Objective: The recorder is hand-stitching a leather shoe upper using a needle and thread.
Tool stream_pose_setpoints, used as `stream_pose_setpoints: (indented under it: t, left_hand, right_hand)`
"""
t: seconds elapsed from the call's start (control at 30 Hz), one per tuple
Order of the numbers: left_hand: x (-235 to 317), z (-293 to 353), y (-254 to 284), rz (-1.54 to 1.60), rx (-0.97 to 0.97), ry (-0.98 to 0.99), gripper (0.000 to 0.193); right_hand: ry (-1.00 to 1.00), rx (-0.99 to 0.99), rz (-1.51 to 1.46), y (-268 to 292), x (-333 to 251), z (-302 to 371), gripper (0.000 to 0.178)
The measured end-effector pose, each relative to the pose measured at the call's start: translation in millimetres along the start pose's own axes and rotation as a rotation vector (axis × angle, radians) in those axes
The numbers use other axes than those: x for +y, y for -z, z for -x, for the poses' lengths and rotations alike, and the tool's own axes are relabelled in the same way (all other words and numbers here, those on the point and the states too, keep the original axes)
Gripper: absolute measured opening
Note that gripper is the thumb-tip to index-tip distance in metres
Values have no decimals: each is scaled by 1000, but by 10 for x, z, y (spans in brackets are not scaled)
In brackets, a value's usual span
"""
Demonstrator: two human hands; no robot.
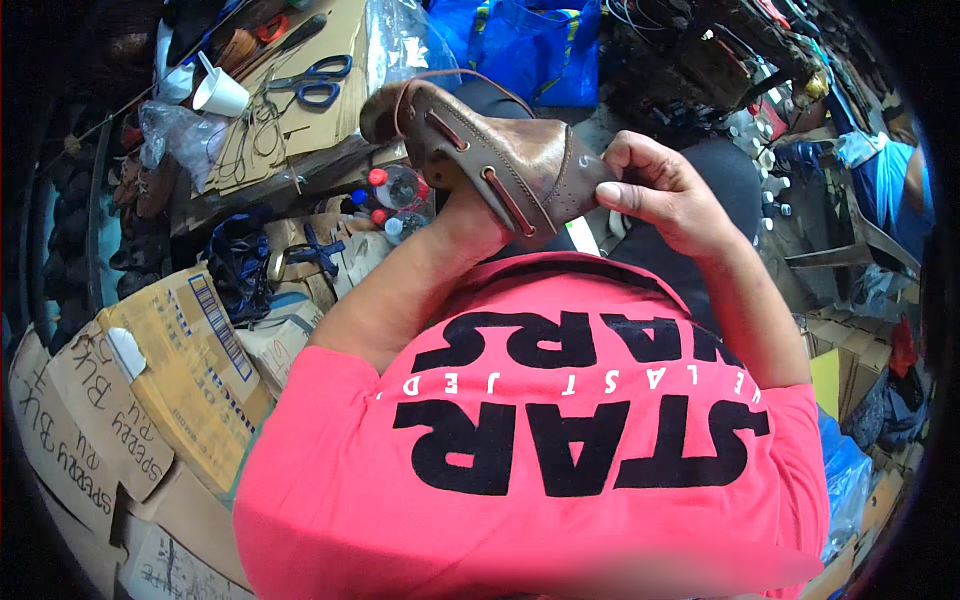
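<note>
A brown leather boat shoe upper [490, 150] with a reddish-brown lace through its eyelets is held up in front of my body. A loose loop of the lace stands above its far left end. My left hand [474, 215] reaches up into or behind the upper and holds it; most of its fingers are hidden by the leather. At the right end my right hand [665, 185] pinches the leather edge between thumb and curled fingers. I cannot make out any small tool in that pinch.
Scissors [318, 82], a white cup [221, 93] and thread lie on a cardboard-topped bench at the far left. Red-capped bottles [395, 188] stand beside it. Cardboard boxes [170, 370] fill the near left. A blue bag [530, 45] is at the back, clutter at the right.
</note>
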State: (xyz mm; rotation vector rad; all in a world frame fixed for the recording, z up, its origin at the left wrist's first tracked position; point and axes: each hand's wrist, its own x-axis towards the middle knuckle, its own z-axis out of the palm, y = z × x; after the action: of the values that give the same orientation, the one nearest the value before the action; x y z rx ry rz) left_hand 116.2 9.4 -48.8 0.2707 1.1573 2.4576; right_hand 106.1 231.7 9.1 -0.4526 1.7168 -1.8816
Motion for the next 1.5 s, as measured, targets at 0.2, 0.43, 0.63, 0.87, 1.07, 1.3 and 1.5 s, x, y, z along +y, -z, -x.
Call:
stream_pose_setpoints:
  t: [0.2, 0.43, 0.63, 0.87, 1.07, 1.3, 1.5]
  left_hand:
    - [134, -112, -101, -635, -273, -125, 19]
    - [37, -454, -511, -1177, -205, -41, 18]
    - [189, -722, -639, -1290, -456, 95, 18]
    - [477, -654, -454, -884, -418, 586, 44]
    - [57, -893, -502, -266, 60, 529, 25]
    - [-61, -1209, -565, 293, 55, 276, 27]
    - [-205, -1203, -436, 223, 108, 413, 33]
  right_hand:
    - [-21, -71, 65, 292, 38, 63, 25]
    - [-158, -132, -189, 659, 139, 177, 19]
    - [-217, -136, -153, 696, 7, 291, 14]
    - [141, -272, 312, 903, -262, 176, 28]
    - [152, -277, 22, 1168, -151, -141, 26]
    - [-5, -36, -162, 1120, 123, -196, 30]
    - [-195, 13, -203, 1063, 214, -32, 28]
